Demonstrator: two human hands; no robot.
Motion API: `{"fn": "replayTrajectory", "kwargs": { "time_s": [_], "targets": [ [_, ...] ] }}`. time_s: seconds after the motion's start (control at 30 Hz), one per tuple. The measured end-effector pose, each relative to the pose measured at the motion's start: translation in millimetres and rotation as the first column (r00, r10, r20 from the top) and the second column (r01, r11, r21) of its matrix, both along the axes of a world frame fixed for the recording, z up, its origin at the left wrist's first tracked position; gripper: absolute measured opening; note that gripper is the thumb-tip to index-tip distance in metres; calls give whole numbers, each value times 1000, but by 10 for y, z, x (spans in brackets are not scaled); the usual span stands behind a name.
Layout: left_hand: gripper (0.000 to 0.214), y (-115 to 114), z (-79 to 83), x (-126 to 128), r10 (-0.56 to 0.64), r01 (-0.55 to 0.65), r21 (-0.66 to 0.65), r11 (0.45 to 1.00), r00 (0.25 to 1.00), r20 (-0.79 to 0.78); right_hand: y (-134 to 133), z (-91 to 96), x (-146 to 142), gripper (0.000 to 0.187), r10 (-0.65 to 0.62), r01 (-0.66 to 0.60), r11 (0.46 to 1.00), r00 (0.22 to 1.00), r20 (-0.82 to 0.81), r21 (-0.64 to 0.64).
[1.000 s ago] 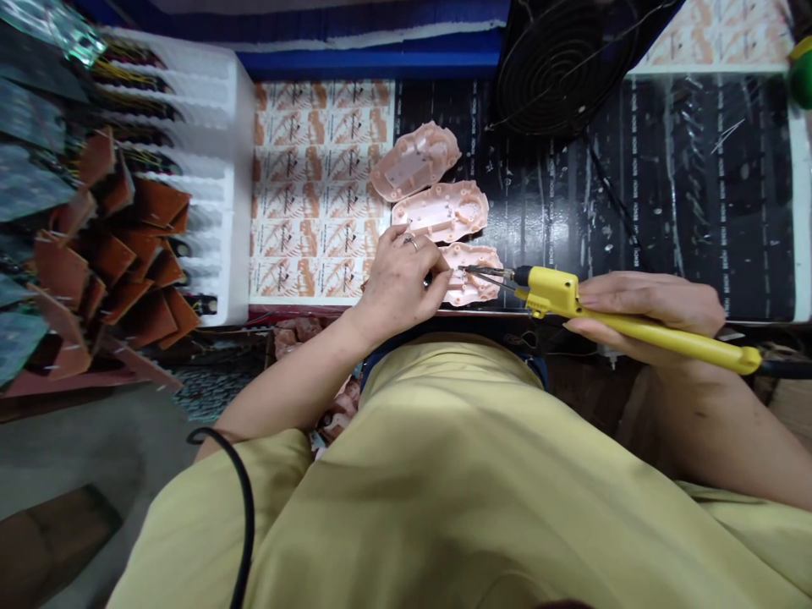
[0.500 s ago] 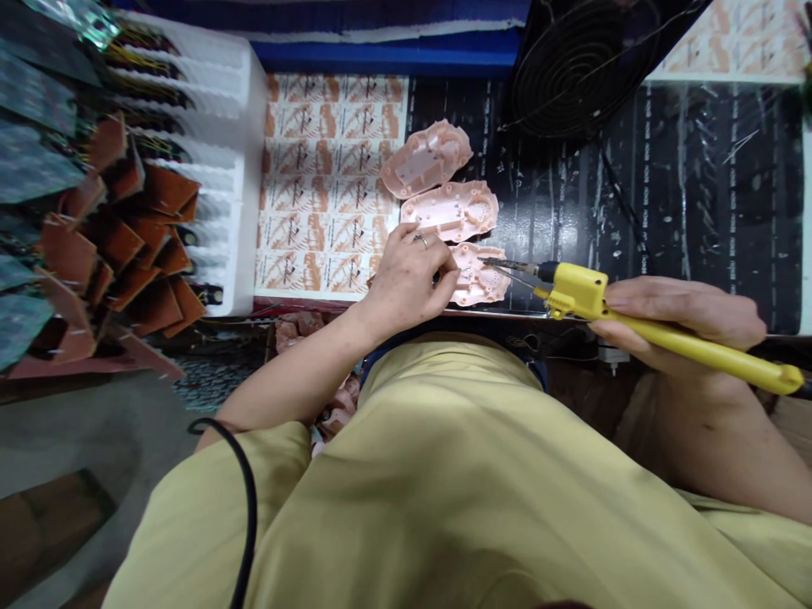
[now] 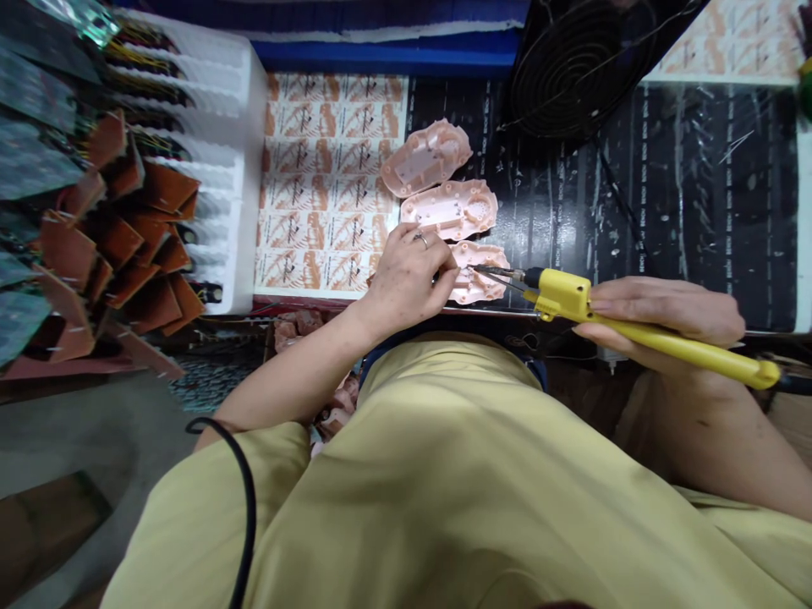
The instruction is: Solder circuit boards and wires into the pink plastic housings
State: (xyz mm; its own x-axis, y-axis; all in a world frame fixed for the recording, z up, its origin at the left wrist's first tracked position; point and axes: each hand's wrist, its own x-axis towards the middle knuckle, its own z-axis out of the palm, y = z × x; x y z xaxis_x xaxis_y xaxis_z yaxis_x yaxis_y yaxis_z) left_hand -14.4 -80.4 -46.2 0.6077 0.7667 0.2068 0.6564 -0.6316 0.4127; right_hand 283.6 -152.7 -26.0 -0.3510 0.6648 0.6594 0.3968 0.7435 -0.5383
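Note:
My right hand (image 3: pixel 666 317) is closed around a yellow soldering iron (image 3: pixel 672 338) with a thin wire guide beside its tip. The tip reaches over the nearest pink plastic shell (image 3: pixel 479 288) at the table's front edge. At the left end of that shell, my left hand (image 3: pixel 415 271) has its fingers bent together over it and covers part of it. A small dark thing shows under the fingers, too hidden to name. Two more open pink shells, a middle one (image 3: pixel 447 211) and a far one (image 3: pixel 428 156), lie behind it.
Printed sheets (image 3: pixel 330 186) cover the table left of the shells. Beyond them stands a white foam tray (image 3: pixel 234 169) of wired parts, near a pile of brown boards (image 3: pixel 120 245). A black fan (image 3: pixel 584 72) stands at the back; a black cable (image 3: pixel 618 190) runs from it.
My right hand has moved the soldering iron left, so its tip is deeper over the nearest shell and closer to my left fingers. My left hand stays in place.

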Motion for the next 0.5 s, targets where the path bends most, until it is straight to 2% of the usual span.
{"fn": "replayTrajectory", "kwargs": {
  "time_s": [0.17,0.33,0.43,0.5],
  "targets": [
    [17,5,-12,-4,-13,13,35,999,1000,18,21,45,62,27,52,-51,999,997,52,-9],
    [15,13,-35,-10,-21,21,48,999,1000,16,-11,-59,172,34,-105,109,994,987,-125,31],
    [16,23,-37,-8,-28,27,55,998,999,20,-33,-135,181,37,-114,122,990,987,-109,71],
    [17,24,-35,-1,-26,25,56,998,999,21,-87,-188,189,36,-206,209,977,977,-59,49]
  ]
}}
